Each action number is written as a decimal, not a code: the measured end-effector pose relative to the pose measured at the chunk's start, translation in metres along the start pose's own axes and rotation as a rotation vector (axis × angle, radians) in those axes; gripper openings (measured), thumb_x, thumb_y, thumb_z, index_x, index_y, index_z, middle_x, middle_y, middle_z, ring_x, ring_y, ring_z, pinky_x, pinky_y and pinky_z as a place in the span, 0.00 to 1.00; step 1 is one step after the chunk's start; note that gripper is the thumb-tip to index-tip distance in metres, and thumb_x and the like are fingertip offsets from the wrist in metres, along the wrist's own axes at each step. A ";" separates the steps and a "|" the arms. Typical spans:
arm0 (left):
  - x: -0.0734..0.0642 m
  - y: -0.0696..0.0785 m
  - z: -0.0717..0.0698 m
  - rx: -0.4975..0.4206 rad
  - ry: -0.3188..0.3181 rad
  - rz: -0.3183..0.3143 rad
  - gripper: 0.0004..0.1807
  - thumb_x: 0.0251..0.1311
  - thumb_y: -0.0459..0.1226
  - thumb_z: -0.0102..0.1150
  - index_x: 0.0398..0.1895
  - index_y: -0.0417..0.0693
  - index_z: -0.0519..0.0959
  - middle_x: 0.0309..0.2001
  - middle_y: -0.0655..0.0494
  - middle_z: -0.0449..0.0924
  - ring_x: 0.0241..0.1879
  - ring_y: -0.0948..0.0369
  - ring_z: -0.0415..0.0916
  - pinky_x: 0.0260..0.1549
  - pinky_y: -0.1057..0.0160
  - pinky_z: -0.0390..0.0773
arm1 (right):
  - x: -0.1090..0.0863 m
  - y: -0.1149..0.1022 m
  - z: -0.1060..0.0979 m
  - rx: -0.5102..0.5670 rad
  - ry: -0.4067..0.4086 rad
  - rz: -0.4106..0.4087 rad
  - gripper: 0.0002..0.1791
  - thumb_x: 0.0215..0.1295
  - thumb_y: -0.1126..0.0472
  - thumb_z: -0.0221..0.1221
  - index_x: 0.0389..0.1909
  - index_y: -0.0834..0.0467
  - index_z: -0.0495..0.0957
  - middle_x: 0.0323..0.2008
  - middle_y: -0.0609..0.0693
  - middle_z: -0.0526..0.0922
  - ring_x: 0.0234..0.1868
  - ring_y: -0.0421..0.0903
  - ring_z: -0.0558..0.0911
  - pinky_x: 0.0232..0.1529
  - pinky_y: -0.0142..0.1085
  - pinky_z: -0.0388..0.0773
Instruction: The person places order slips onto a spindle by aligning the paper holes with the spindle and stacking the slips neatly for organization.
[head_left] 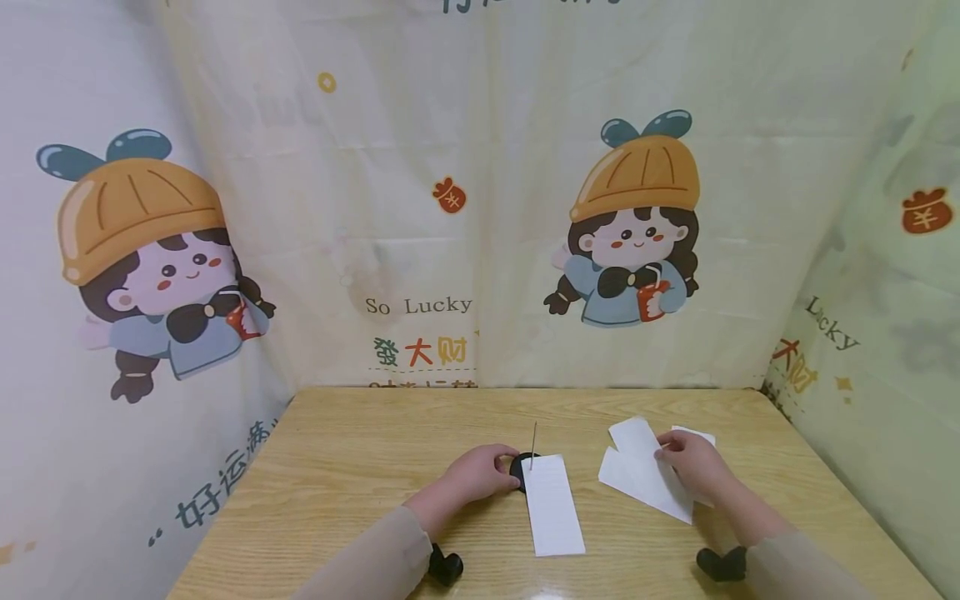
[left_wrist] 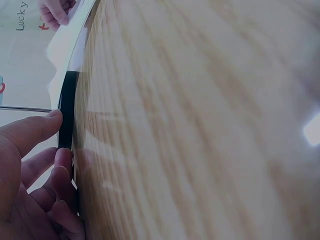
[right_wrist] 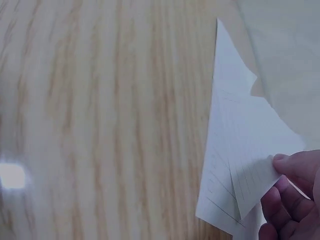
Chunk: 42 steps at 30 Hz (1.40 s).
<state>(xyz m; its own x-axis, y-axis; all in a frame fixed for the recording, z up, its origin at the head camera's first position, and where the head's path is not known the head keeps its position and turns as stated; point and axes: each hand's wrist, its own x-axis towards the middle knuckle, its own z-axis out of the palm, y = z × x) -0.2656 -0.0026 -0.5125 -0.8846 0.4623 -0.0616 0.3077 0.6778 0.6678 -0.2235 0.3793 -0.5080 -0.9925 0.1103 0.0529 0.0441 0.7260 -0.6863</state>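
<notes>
A paper spike stands on the table, its round black base (head_left: pixel 517 472) flat and its thin metal pin (head_left: pixel 535 437) upright. My left hand (head_left: pixel 480 472) grips the base's left edge between thumb and fingers. One lined white paper slip (head_left: pixel 555 512) hangs on the pin near its top end and slopes toward me over the base. To the right, my right hand (head_left: pixel 696 465) pinches a white slip (right_wrist: pixel 257 155) by its edge, thumb on top. Under that slip lies another lined slip (right_wrist: pixel 220 165), partly covered. A further slip (head_left: pixel 703 434) shows behind the right hand.
The wooden table (head_left: pixel 360 467) reaches back to a printed cloth curtain (head_left: pixel 517 250), with more cloth at both sides. Black wrist mounts (head_left: pixel 446 567) sit below both forearms, close to the tabletop.
</notes>
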 end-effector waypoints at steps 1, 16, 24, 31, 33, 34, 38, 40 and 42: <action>0.000 0.000 0.000 0.000 -0.001 0.000 0.25 0.56 0.44 0.71 0.58 0.56 0.80 0.27 0.61 0.74 0.25 0.63 0.69 0.26 0.63 0.68 | 0.000 0.000 -0.001 0.010 0.000 0.001 0.13 0.65 0.65 0.62 0.47 0.68 0.79 0.36 0.53 0.82 0.36 0.46 0.75 0.34 0.38 0.72; 0.001 -0.002 0.001 0.021 0.002 0.019 0.24 0.55 0.43 0.72 0.57 0.54 0.80 0.27 0.62 0.74 0.25 0.64 0.69 0.27 0.63 0.69 | 0.000 -0.006 -0.010 0.037 -0.019 0.051 0.17 0.68 0.61 0.61 0.52 0.68 0.77 0.40 0.56 0.82 0.40 0.51 0.77 0.36 0.38 0.73; 0.001 -0.002 0.001 0.020 0.003 0.020 0.24 0.55 0.43 0.71 0.57 0.54 0.80 0.27 0.62 0.75 0.25 0.64 0.69 0.26 0.63 0.68 | -0.004 -0.011 -0.015 0.071 -0.011 0.042 0.19 0.69 0.59 0.60 0.54 0.69 0.76 0.41 0.56 0.83 0.39 0.48 0.80 0.38 0.39 0.74; -0.001 0.000 -0.001 0.007 0.001 0.015 0.24 0.56 0.43 0.71 0.57 0.54 0.80 0.27 0.61 0.75 0.26 0.63 0.69 0.28 0.62 0.69 | -0.007 -0.013 -0.016 0.088 0.006 0.029 0.19 0.70 0.59 0.59 0.54 0.68 0.76 0.40 0.54 0.82 0.39 0.47 0.79 0.38 0.39 0.73; -0.002 0.000 -0.001 0.003 0.000 0.010 0.24 0.56 0.43 0.71 0.57 0.54 0.80 0.27 0.61 0.75 0.26 0.62 0.69 0.28 0.61 0.69 | -0.008 -0.016 -0.018 0.100 0.012 0.022 0.18 0.70 0.59 0.59 0.54 0.68 0.76 0.41 0.54 0.82 0.38 0.47 0.79 0.38 0.39 0.74; -0.002 0.000 -0.001 0.001 -0.001 0.007 0.24 0.56 0.43 0.71 0.57 0.54 0.80 0.27 0.60 0.75 0.26 0.62 0.69 0.28 0.61 0.68 | -0.008 -0.017 -0.019 0.105 0.013 0.017 0.18 0.70 0.59 0.59 0.54 0.68 0.77 0.41 0.54 0.83 0.39 0.47 0.79 0.38 0.40 0.74; -0.002 -0.001 0.000 0.003 -0.001 0.001 0.24 0.56 0.43 0.71 0.57 0.55 0.80 0.27 0.61 0.75 0.26 0.62 0.69 0.29 0.61 0.68 | -0.011 -0.024 -0.022 0.121 0.017 0.000 0.18 0.71 0.59 0.59 0.53 0.68 0.77 0.40 0.55 0.83 0.39 0.47 0.78 0.38 0.40 0.74; -0.002 -0.002 0.001 0.003 -0.002 -0.003 0.24 0.56 0.44 0.71 0.58 0.55 0.80 0.27 0.61 0.75 0.26 0.63 0.69 0.28 0.62 0.68 | -0.012 -0.027 -0.023 0.130 0.020 -0.006 0.18 0.71 0.58 0.59 0.52 0.67 0.77 0.40 0.54 0.83 0.38 0.47 0.78 0.37 0.40 0.74; -0.001 -0.002 0.001 -0.003 -0.002 0.001 0.24 0.56 0.43 0.71 0.58 0.55 0.80 0.27 0.61 0.75 0.25 0.63 0.69 0.28 0.62 0.69 | -0.013 -0.030 -0.023 0.139 0.024 -0.012 0.17 0.71 0.58 0.59 0.52 0.67 0.77 0.39 0.54 0.83 0.38 0.47 0.78 0.37 0.39 0.74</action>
<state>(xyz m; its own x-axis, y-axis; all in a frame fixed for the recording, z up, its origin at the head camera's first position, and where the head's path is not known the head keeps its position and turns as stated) -0.2648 -0.0040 -0.5142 -0.8838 0.4637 -0.0622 0.3076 0.6760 0.6697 -0.2090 0.3719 -0.4711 -0.9898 0.1193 0.0781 0.0140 0.6262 -0.7796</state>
